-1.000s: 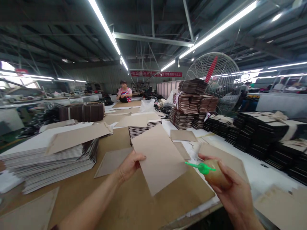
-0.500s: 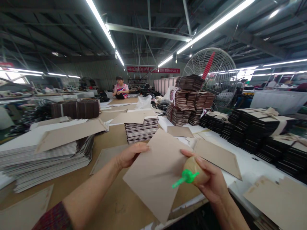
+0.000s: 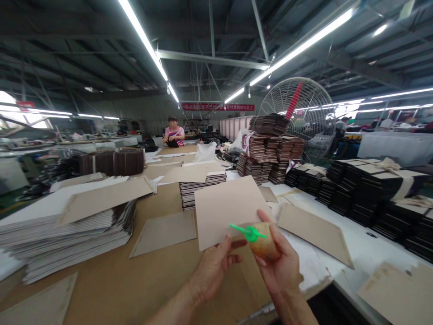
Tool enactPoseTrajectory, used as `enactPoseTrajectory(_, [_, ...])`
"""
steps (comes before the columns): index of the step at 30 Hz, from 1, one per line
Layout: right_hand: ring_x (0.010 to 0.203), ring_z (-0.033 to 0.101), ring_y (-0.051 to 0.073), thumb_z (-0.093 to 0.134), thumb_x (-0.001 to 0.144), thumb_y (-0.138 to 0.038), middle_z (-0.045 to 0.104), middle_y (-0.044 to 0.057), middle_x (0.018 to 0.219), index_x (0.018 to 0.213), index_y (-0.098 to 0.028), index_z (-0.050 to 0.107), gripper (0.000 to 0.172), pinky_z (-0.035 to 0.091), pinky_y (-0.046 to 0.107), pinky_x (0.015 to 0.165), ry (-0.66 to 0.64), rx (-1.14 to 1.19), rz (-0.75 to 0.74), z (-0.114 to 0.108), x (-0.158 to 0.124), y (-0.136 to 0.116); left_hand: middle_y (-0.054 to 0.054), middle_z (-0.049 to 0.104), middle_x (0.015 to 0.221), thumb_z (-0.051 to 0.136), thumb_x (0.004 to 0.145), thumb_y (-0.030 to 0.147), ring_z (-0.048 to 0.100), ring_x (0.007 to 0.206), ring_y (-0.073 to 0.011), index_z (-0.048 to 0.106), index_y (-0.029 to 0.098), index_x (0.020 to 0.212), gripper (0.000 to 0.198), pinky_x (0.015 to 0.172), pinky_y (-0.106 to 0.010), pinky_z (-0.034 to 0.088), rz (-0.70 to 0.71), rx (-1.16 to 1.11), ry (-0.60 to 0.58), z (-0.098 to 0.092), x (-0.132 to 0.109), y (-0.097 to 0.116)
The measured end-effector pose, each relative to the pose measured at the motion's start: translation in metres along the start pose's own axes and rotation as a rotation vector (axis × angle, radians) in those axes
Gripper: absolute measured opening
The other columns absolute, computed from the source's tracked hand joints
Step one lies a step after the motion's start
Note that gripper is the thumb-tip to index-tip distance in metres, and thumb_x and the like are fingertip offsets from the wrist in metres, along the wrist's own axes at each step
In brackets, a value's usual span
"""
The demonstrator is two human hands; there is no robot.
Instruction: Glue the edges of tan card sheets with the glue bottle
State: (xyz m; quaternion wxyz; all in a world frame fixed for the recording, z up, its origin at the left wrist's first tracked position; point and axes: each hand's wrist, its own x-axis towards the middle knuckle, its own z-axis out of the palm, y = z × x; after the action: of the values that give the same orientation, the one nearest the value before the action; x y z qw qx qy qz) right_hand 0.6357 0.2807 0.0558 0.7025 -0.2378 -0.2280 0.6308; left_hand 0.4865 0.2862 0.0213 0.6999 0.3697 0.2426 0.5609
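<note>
A beige cardboard sheet (image 3: pixel 226 203) is held up, tilted, above the brown-covered table. My left hand (image 3: pixel 213 268) grips its lower edge, thumb in front and fingers partly hidden beneath. In my right hand (image 3: pixel 282 262) is a yellowish squeeze bottle (image 3: pixel 265 243) with a green nozzle cap (image 3: pixel 251 234), its tip pointing left across the sheet. My right index finger touches the sheet's right edge. Behind the sheet stands a stack of boards (image 3: pixel 203 180), partly covered by it. A flat grey-beige panel (image 3: pixel 164 232) lies on the table to the left.
Large white boards (image 3: pixel 77 234) are stacked at left. Brown bundles (image 3: pixel 270 146) rise before a big caged fan (image 3: pixel 301 113). Black tied stacks (image 3: pixel 368 185) line the right side. Loose panels (image 3: pixel 314 230) lie on the white surface. A person (image 3: pixel 174 132) works at the far end.
The cardboard sheet has turned and risen. My left hand has shifted from its upper left edge to the lower edge. The bottle's nozzle has swung from down-left to up-left.
</note>
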Motion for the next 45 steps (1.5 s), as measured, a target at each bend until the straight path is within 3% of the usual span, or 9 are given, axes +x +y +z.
enactPoseTrajectory(2, [0.049,0.046,0.010,0.068,0.077,-0.039,0.062,0.003,0.076,0.131,-0.018,0.055,0.060,0.029,0.015,0.033,-0.001,-0.025,0.002,0.001,-0.004,0.007,-0.012,0.064,0.120,0.068,0.086,0.036,0.064,0.100,-0.0250,0.066,0.017,0.106,0.027,0.067,-0.028,0.054,0.049,-0.094,0.159,0.002,0.007,-0.003])
enactPoseTrajectory(4, [0.049,0.046,0.010,0.069,0.077,-0.040,0.062,0.003,0.075,0.129,-0.018,0.056,0.059,0.028,0.015,0.033,0.010,-0.054,0.030,-0.002,-0.013,0.012,-0.010,0.068,0.110,0.068,0.087,0.031,0.067,0.087,-0.0198,0.066,0.017,0.101,0.021,0.064,-0.027,0.056,0.081,-0.140,0.239,-0.005,0.015,-0.001])
enactPoseTrajectory(9, [0.056,0.052,0.010,0.070,0.076,-0.041,0.061,0.010,0.122,0.119,-0.021,0.062,0.048,0.026,0.014,0.034,0.097,-0.114,0.128,-0.027,-0.040,0.010,-0.006,0.071,0.096,0.061,0.090,0.015,0.066,0.065,-0.0116,0.064,0.014,0.097,0.007,0.059,-0.025,0.060,0.149,-0.215,0.352,-0.039,0.028,0.011])
enactPoseTrajectory(12, [0.059,0.056,0.014,0.073,0.071,-0.041,0.067,0.011,0.107,0.111,-0.018,0.064,0.047,0.032,0.016,0.036,0.174,-0.136,0.108,-0.038,-0.042,-0.006,-0.008,0.071,0.095,0.056,0.092,0.010,0.068,0.067,-0.0120,0.064,0.012,0.094,0.008,0.064,-0.025,0.061,0.157,-0.256,0.378,-0.053,0.028,0.011])
enactPoseTrajectory(15, [0.062,0.059,0.016,0.073,0.069,-0.043,0.067,0.006,0.085,0.105,-0.017,0.065,0.045,0.042,0.020,0.042,0.223,-0.195,-0.004,-0.036,-0.030,-0.025,-0.006,0.071,0.095,0.056,0.091,0.006,0.069,0.075,-0.0131,0.063,0.013,0.091,0.010,0.074,-0.030,0.061,0.162,-0.297,0.392,-0.059,0.027,0.003])
enactPoseTrajectory(20, [0.066,0.060,0.016,0.071,0.073,-0.045,0.067,0.005,0.085,0.105,-0.020,0.062,0.041,0.048,0.023,0.053,0.072,-0.421,-0.207,-0.008,-0.008,-0.036,-0.004,0.071,0.094,0.065,0.084,0.004,0.068,0.076,-0.0146,0.065,0.014,0.093,0.014,0.079,-0.037,0.061,0.154,-0.307,0.389,-0.058,0.022,-0.006])
enactPoseTrajectory(29, [0.091,0.062,0.021,0.062,0.085,-0.040,0.066,0.004,0.105,0.108,-0.024,0.061,0.028,0.046,0.031,0.081,-0.148,-1.013,-0.654,0.009,0.007,-0.004,-0.008,0.071,0.100,0.076,0.079,0.020,0.068,0.078,-0.0179,0.066,0.014,0.104,0.028,0.070,-0.031,0.061,0.112,-0.214,0.302,-0.051,0.013,-0.004])
enactPoseTrajectory(40, [0.088,0.056,0.020,0.058,0.086,-0.024,0.058,0.006,0.100,0.109,-0.020,0.056,0.023,0.045,0.034,0.075,-0.531,-1.239,-0.962,0.047,0.024,0.015,-0.010,0.071,0.100,0.077,0.078,0.032,0.066,0.076,-0.0173,0.067,0.013,0.102,0.032,0.064,-0.026,0.058,0.113,-0.117,0.236,-0.042,0.009,-0.004])
enactPoseTrajectory(45, [0.088,0.055,0.021,0.058,0.085,-0.019,0.056,0.007,0.096,0.109,-0.018,0.054,0.024,0.045,0.036,0.074,-0.599,-1.279,-1.054,0.054,0.024,0.019,-0.011,0.069,0.107,0.075,0.080,0.035,0.066,0.083,-0.0207,0.064,0.015,0.112,0.039,0.065,-0.029,0.057,0.142,-0.072,0.212,-0.043,0.009,-0.005])
